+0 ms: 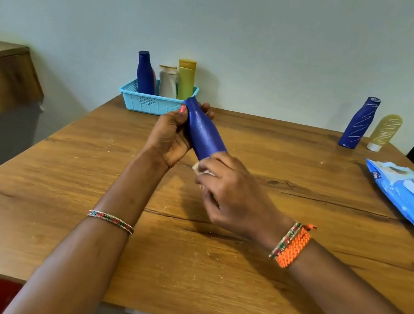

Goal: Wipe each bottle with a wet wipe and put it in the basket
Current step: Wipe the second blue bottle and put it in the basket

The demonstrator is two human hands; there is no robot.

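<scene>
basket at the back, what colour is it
Light blue, seen in the head view.

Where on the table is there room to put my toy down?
Bare wood lies between the basket and the scribbled blue bottle, and along the near edge under the arms. It is crowded at the far right, by the yellow bottle and the wipes pack.

Both arms extended; left hand (169, 136) fingers curled, gripping; right hand (232, 197) curled, knuckles up.
</scene>
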